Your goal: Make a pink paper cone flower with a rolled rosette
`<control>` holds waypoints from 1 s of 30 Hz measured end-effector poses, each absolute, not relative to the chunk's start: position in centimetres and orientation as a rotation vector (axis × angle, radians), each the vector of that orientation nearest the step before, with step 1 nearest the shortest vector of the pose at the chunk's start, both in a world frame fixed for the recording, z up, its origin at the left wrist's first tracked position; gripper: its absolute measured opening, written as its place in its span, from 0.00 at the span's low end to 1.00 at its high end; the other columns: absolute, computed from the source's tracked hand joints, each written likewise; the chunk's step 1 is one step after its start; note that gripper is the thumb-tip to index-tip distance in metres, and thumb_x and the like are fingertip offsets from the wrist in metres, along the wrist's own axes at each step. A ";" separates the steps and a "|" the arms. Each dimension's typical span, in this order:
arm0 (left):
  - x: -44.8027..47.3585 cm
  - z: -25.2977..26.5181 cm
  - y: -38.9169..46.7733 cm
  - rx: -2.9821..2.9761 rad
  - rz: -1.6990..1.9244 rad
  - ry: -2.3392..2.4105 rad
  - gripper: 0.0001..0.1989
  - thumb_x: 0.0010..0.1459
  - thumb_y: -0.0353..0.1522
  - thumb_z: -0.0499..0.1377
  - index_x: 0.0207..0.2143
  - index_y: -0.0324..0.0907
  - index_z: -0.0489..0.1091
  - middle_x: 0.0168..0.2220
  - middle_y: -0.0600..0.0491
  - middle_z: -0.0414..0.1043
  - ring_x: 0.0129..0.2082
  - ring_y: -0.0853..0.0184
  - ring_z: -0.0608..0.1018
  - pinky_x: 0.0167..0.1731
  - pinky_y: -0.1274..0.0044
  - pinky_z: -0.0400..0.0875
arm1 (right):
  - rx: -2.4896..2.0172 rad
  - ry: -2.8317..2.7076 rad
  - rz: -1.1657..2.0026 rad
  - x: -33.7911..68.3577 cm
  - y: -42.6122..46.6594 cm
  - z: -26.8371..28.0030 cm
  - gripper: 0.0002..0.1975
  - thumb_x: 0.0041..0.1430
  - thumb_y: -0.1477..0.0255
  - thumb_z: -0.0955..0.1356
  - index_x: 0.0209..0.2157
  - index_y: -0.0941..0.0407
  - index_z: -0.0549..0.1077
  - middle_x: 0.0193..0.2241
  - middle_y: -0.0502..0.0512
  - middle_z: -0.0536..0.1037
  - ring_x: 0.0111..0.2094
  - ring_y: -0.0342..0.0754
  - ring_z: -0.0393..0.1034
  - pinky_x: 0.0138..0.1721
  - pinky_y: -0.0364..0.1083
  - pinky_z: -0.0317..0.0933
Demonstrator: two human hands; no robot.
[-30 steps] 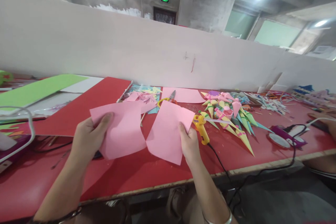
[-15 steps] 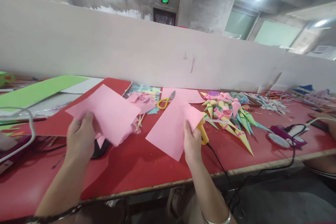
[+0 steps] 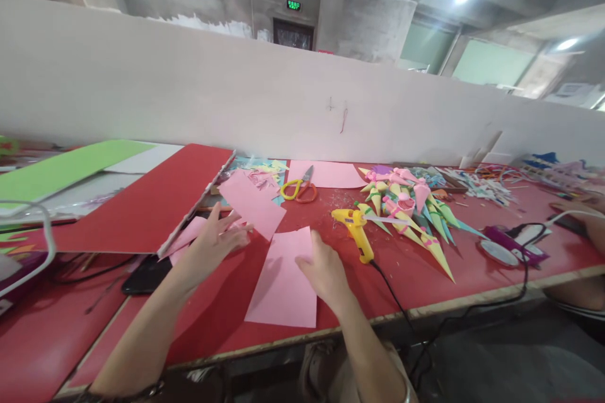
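Left hand [image 3: 218, 238]: fingers spread, loosely bent, palm down over loose pink paper offcuts [image 3: 186, 239]; nothing pinched between them. Fingertips close to a long pink paper piece [image 3: 258, 201]; contact can't be told. Right hand [image 3: 327, 274]: thumb lying on the face of a four-sided pink paper sheet [image 3: 282, 286], at its right edge, the other fingers curled at or past that edge. Their undersides are hidden, so can't tell if it's a firm pinch.

Sheet is in front of the person, between the two forearms, lower edge just above the pale-rimmed near edge [image 3: 265, 346] of the red tabletop [image 3: 208, 321]. Its upper left corner is near the end of the long piece. Whether the sheet lies fully flat, can't tell.

Room: red surface shows between left forearm and sheet, and a narrower band between right hand and yellow glue gun [image 3: 358, 233], whose black cord [image 3: 390, 289] runs off the near edge. Left side is tighter: big red flat board [image 3: 151, 204] with pale edge, plus flat black object [image 3: 144, 276] beside left forearm. Beyond the sheet: scissors [image 3: 300, 191] with one yellow and one red handle. Right of glue gun: heap of pastel paper cones [image 3: 409, 201]. Far right: another person's hand [image 3: 583, 219].
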State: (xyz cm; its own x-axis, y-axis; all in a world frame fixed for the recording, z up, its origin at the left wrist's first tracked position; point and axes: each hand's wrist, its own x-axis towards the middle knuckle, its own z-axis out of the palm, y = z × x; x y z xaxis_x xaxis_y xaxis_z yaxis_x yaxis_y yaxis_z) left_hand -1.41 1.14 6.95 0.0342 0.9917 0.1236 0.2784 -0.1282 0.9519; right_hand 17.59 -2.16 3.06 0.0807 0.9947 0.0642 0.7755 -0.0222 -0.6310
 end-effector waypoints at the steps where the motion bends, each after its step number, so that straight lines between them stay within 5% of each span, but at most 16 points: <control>1: -1.5 6.6 1.3 1.530 1.098 1.312 0.34 0.49 0.39 0.56 0.57 0.49 0.45 0.56 0.43 0.59 0.43 0.61 0.75 0.38 0.69 0.73 | -1.855 -1.780 0.545 17.6 -2.2 3.1 0.26 0.50 0.73 0.65 0.53 0.61 0.59 0.37 0.63 0.76 0.41 0.57 0.70 0.38 0.48 0.61; 4: -1.9 5.4 1.5 1.654 1.052 1.339 0.43 0.51 0.40 0.54 0.60 0.51 0.27 0.62 0.42 0.43 0.53 0.57 0.67 0.44 0.64 0.69 | -1.821 -1.827 0.562 17.8 -2.4 3.0 0.33 0.51 0.74 0.65 0.57 0.61 0.51 0.40 0.64 0.75 0.44 0.58 0.69 0.40 0.50 0.61; 10: -2.0 4.4 0.1 2.433 0.196 1.354 0.39 0.49 0.38 0.56 0.61 0.48 0.42 0.64 0.49 0.42 0.62 0.53 0.43 0.57 0.58 0.47 | -1.577 -1.773 0.623 18.4 -2.2 2.5 0.33 0.50 0.83 0.58 0.59 0.59 0.47 0.53 0.64 0.64 0.51 0.53 0.63 0.47 0.51 0.59; 16: -0.7 4.9 -1.1 2.458 -0.148 1.383 0.31 0.50 0.35 0.54 0.58 0.51 0.53 0.61 0.54 0.49 0.62 0.56 0.49 0.58 0.57 0.41 | -1.208 -1.905 0.848 19.9 -2.5 3.3 0.29 0.46 0.88 0.54 0.48 0.54 0.66 0.48 0.52 0.70 0.52 0.42 0.62 0.54 0.45 0.52; 20: -0.7 4.8 -1.0 2.418 -0.154 1.408 0.32 0.50 0.35 0.54 0.58 0.52 0.51 0.61 0.55 0.49 0.61 0.56 0.50 0.57 0.56 0.41 | -0.973 -2.144 1.105 20.9 -3.6 4.0 0.29 0.42 0.88 0.57 0.45 0.53 0.70 0.45 0.50 0.74 0.48 0.42 0.65 0.51 0.42 0.55; 24: -1.2 4.1 -0.6 2.420 -0.144 1.385 0.32 0.51 0.39 0.54 0.59 0.52 0.49 0.62 0.54 0.48 0.62 0.56 0.49 0.57 0.57 0.40 | -1.138 -2.076 0.980 21.4 -4.3 4.1 0.21 0.46 0.86 0.61 0.39 0.53 0.74 0.39 0.52 0.75 0.43 0.45 0.67 0.47 0.43 0.58; 30: -1.8 4.0 -1.1 2.441 0.068 1.215 0.31 0.48 0.40 0.58 0.56 0.54 0.56 0.59 0.53 0.56 0.58 0.55 0.58 0.55 0.60 0.53 | -1.160 -2.022 1.001 22.4 -4.2 4.4 0.07 0.55 0.76 0.64 0.32 0.56 0.74 0.33 0.52 0.74 0.38 0.44 0.68 0.43 0.42 0.59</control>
